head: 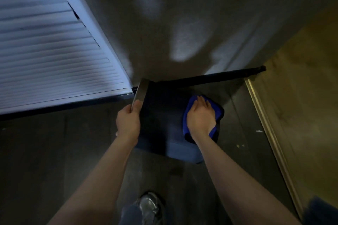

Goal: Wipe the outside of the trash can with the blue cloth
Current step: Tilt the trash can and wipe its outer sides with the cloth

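A dark, boxy trash can (161, 120) lies tipped over on the dim floor in front of me, its metal rim (140, 93) pointing left toward the wall corner. My left hand (129, 122) grips that rim near its lower end. My right hand (201, 115) lies flat, fingers straight, pressing the blue cloth (186, 124) against the can's right side. The cloth bunches out around the palm, and part of it is hidden beneath the hand.
A white louvered door (51, 56) stands at the left and a grey wall (182, 23) rises straight ahead with a dark baseboard (219, 76). A metal threshold strip (270, 129) borders yellowish flooring on the right. My shoe (150, 206) is near the bottom.
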{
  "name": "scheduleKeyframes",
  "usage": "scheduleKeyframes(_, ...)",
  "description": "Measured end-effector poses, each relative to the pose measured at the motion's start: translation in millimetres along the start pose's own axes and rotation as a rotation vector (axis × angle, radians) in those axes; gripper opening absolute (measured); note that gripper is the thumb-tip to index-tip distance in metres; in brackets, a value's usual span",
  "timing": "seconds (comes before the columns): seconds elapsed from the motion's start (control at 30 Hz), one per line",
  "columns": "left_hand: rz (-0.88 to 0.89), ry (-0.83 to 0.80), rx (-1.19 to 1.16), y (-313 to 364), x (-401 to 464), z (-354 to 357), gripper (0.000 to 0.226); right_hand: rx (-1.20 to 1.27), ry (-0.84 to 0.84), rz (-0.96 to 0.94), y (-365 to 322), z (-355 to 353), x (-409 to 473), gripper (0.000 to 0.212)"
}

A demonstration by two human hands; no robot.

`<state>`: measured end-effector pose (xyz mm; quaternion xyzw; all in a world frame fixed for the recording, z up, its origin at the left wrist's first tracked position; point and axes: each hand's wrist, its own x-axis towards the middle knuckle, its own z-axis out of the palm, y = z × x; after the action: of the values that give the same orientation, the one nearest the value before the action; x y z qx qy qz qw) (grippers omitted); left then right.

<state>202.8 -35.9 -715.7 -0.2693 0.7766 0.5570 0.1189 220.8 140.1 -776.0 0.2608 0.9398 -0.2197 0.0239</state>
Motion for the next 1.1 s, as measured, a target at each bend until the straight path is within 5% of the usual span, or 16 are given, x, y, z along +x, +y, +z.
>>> scheduleKeyframes(0.07, 0.044, 0.017, 0.047, 0, 2, 3, 0.033, 0.016, 0.030, 0.028, -23, 2, -9, 0.039)
scheduleKeyframes(0.23, 0.087, 0.024, 0.041, 2, 3, 10, 0.031, 0.020, 0.078, -0.353, -96, 7, -36, 0.046)
scheduleKeyframes(0.4, 0.036, -0.007, -0.007, -2, 8, -2, 0.030, -0.129, 0.066, -0.730, -19, -2, -37, 0.042)
scheduleKeyframes(0.5, 0.073, -0.024, 0.035, 2, 6, 1, 0.033, -0.098, 0.092, -0.448, 27, -9, -30, 0.040)
scheduleKeyframes(0.63, 0.154, -0.046, 0.154, 5, 1, 7, 0.036, -0.024, -0.130, 0.113, 18, -18, 10, 0.036)
scheduleKeyframes(0.73, 0.184, -0.079, 0.222, 7, 0, 12, 0.035, 0.018, -0.336, 0.234, -13, -27, 41, 0.041)
scheduleKeyframes(0.9, 0.202, -0.088, 0.254, 10, 3, 14, 0.033, 0.198, -0.210, -0.083, -71, -24, 40, 0.042)
scheduleKeyframes(1.0, 0.205, -0.108, 0.207, 7, 7, 9, 0.029, 0.063, -0.001, -0.502, -75, -13, -10, 0.044)
scheduleKeyframes(1.1, 0.200, -0.151, 0.148, 4, 7, 6, 0.028, -0.017, 0.068, -0.727, -34, 0, -62, 0.042)
